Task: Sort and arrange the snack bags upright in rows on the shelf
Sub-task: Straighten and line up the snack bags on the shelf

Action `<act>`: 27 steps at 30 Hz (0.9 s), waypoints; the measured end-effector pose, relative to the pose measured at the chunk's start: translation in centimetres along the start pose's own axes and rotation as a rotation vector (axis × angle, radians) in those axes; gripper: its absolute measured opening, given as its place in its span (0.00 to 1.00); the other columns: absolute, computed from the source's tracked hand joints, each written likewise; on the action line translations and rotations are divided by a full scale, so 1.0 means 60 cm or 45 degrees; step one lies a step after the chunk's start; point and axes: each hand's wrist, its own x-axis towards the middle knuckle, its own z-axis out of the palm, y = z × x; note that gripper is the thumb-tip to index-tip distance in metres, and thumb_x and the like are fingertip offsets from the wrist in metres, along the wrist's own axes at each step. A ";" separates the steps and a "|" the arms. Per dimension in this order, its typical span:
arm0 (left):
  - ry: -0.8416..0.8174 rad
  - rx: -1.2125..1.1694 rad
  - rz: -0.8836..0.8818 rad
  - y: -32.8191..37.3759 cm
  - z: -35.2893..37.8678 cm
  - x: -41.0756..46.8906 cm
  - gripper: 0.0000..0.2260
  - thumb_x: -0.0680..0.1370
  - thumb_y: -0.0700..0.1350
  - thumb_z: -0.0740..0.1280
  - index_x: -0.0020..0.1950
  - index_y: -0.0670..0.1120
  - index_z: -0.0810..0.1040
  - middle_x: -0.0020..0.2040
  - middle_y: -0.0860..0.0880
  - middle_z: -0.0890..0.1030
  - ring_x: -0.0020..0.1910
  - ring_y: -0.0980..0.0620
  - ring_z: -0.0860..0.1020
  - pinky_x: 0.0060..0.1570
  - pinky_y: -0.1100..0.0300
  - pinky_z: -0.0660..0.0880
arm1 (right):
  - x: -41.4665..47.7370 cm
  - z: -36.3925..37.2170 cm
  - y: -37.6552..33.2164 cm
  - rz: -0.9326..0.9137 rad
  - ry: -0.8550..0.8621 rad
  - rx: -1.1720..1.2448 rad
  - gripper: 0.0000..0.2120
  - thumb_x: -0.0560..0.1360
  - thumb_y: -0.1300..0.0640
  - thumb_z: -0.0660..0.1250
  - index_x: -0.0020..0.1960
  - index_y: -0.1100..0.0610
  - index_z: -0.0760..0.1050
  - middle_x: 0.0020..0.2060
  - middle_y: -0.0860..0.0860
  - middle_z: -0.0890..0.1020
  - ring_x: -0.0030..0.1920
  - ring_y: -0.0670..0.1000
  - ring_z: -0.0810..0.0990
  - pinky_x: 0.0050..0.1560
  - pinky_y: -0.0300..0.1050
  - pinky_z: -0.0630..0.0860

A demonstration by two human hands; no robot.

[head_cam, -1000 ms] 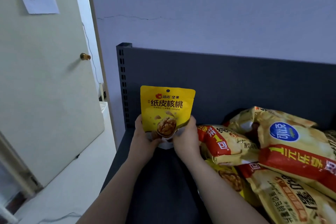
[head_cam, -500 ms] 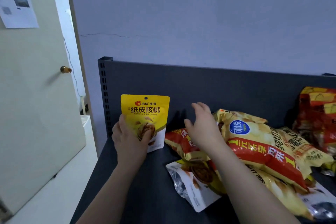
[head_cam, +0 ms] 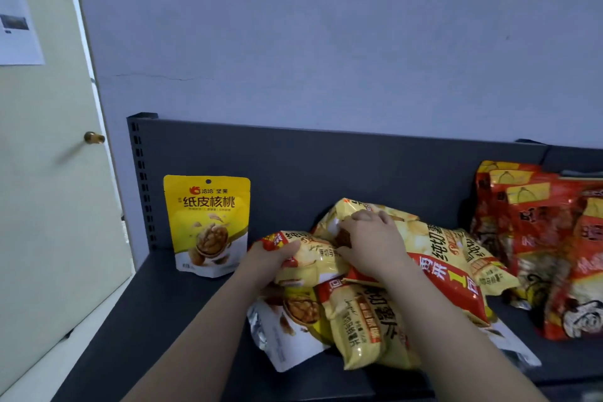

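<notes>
No longer on the walnut pouch [head_cam: 207, 225] as half a second ago: left grip [head_cam: 267, 259] now over in the pile, right grip [head_cam: 372, 245] down from mid-air onto the bags.

Far left, beyond the shelf [head_cam: 146, 336], a pale door [head_cam: 49, 173] with a brass knob [head_cam: 94, 137]. At the shelf's left end, walnut pouch upright and unheld against the dark back panel [head_cam: 326, 166], well apart from the heap.

Right of it, left grip clamped around the left end of a small chip bag [head_cam: 313, 258], thumb on top, fingers curled under. Nearer, a second walnut pouch [head_cam: 287, 333] flat on its back, partly under a near chip bag [head_cam: 365, 333] lying lengthwise.

Next along, right grip curled over the left end of the large chip bag [head_cam: 437, 238] at the far side of the pile, seemingly clamped on it. Far right, red bags [head_cam: 538, 232] leaning in a loose stack near the back panel.

By the look of things, barely begun: one pouch placed, no row yet, pile unsorted, red bags left to straighten.
</notes>
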 end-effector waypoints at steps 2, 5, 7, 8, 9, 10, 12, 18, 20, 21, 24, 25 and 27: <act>0.007 -0.017 0.029 0.010 0.014 -0.004 0.32 0.69 0.57 0.76 0.67 0.46 0.72 0.57 0.47 0.79 0.54 0.44 0.78 0.54 0.45 0.79 | -0.003 0.005 0.018 -0.005 0.035 -0.014 0.20 0.77 0.47 0.64 0.68 0.47 0.72 0.67 0.50 0.74 0.72 0.52 0.65 0.75 0.52 0.51; 0.067 0.009 0.099 0.017 0.030 -0.008 0.31 0.74 0.47 0.74 0.74 0.45 0.65 0.61 0.46 0.77 0.57 0.44 0.78 0.57 0.47 0.78 | -0.008 0.010 0.046 -0.014 0.092 0.007 0.19 0.77 0.47 0.63 0.67 0.49 0.74 0.66 0.50 0.75 0.71 0.52 0.66 0.74 0.51 0.52; 0.107 0.022 0.166 0.020 0.034 -0.013 0.33 0.76 0.45 0.73 0.77 0.46 0.62 0.66 0.44 0.74 0.60 0.44 0.76 0.59 0.47 0.77 | -0.008 0.010 0.060 -0.028 0.130 0.020 0.18 0.77 0.47 0.63 0.66 0.48 0.73 0.66 0.49 0.75 0.70 0.52 0.67 0.74 0.50 0.53; 0.136 0.050 0.207 0.021 0.036 -0.017 0.32 0.76 0.45 0.72 0.77 0.46 0.62 0.68 0.44 0.74 0.61 0.44 0.76 0.61 0.47 0.76 | -0.008 0.010 0.066 -0.036 0.138 0.019 0.19 0.77 0.47 0.63 0.67 0.48 0.72 0.66 0.49 0.75 0.70 0.52 0.67 0.74 0.50 0.53; 0.166 0.092 0.238 0.024 0.038 -0.022 0.31 0.76 0.45 0.72 0.76 0.46 0.64 0.68 0.44 0.74 0.62 0.44 0.76 0.62 0.47 0.75 | -0.007 0.012 0.072 -0.045 0.141 0.011 0.19 0.77 0.47 0.63 0.67 0.48 0.72 0.66 0.49 0.75 0.70 0.52 0.67 0.74 0.50 0.53; 0.192 0.120 0.271 0.024 0.039 -0.026 0.29 0.77 0.45 0.71 0.76 0.46 0.65 0.68 0.45 0.74 0.62 0.45 0.75 0.62 0.47 0.75 | -0.006 0.013 0.078 -0.056 0.145 -0.003 0.19 0.77 0.47 0.62 0.67 0.47 0.72 0.65 0.48 0.76 0.70 0.51 0.68 0.73 0.50 0.54; 0.216 0.112 0.318 0.027 0.038 -0.035 0.26 0.77 0.46 0.71 0.74 0.46 0.69 0.67 0.45 0.75 0.61 0.45 0.76 0.61 0.46 0.76 | -0.004 0.016 0.090 -0.075 0.157 -0.037 0.18 0.77 0.46 0.62 0.66 0.46 0.73 0.64 0.48 0.77 0.69 0.51 0.69 0.72 0.50 0.55; 0.104 -0.024 0.261 0.026 0.038 -0.061 0.18 0.81 0.50 0.64 0.70 0.46 0.72 0.61 0.45 0.76 0.57 0.46 0.77 0.53 0.47 0.81 | -0.009 0.017 0.080 -0.124 0.215 0.092 0.12 0.77 0.50 0.61 0.57 0.47 0.78 0.57 0.47 0.80 0.63 0.51 0.74 0.72 0.50 0.58; 0.058 -0.103 0.168 0.019 0.043 -0.068 0.15 0.82 0.52 0.60 0.65 0.45 0.75 0.57 0.43 0.77 0.56 0.45 0.78 0.52 0.47 0.81 | -0.019 0.014 0.066 -0.198 0.237 0.259 0.13 0.77 0.50 0.62 0.60 0.49 0.78 0.58 0.48 0.80 0.62 0.52 0.74 0.70 0.50 0.63; 0.092 -0.102 0.149 0.014 0.042 -0.065 0.14 0.83 0.51 0.59 0.60 0.45 0.76 0.55 0.42 0.79 0.54 0.44 0.79 0.52 0.45 0.81 | -0.027 0.010 0.056 -0.246 0.208 0.342 0.16 0.78 0.50 0.62 0.63 0.50 0.76 0.61 0.48 0.79 0.64 0.52 0.73 0.69 0.49 0.65; 0.312 0.157 0.186 -0.005 0.027 -0.053 0.11 0.82 0.43 0.59 0.42 0.42 0.74 0.42 0.44 0.77 0.47 0.41 0.78 0.45 0.50 0.78 | -0.050 0.002 0.027 -0.373 0.038 0.455 0.22 0.79 0.48 0.63 0.72 0.49 0.70 0.71 0.48 0.70 0.72 0.51 0.65 0.72 0.48 0.61; 0.386 0.230 0.193 -0.010 0.025 -0.055 0.12 0.81 0.40 0.58 0.38 0.43 0.71 0.39 0.45 0.75 0.44 0.42 0.75 0.40 0.54 0.73 | -0.054 0.002 0.021 -0.397 0.005 0.444 0.23 0.79 0.48 0.64 0.73 0.48 0.68 0.73 0.48 0.68 0.73 0.51 0.63 0.73 0.48 0.60; 0.435 0.275 0.185 -0.017 0.021 -0.069 0.14 0.83 0.42 0.55 0.38 0.41 0.71 0.39 0.43 0.75 0.42 0.44 0.72 0.37 0.54 0.64 | -0.062 0.003 0.017 -0.403 -0.026 0.438 0.25 0.79 0.49 0.64 0.74 0.49 0.66 0.73 0.49 0.67 0.73 0.51 0.63 0.72 0.46 0.61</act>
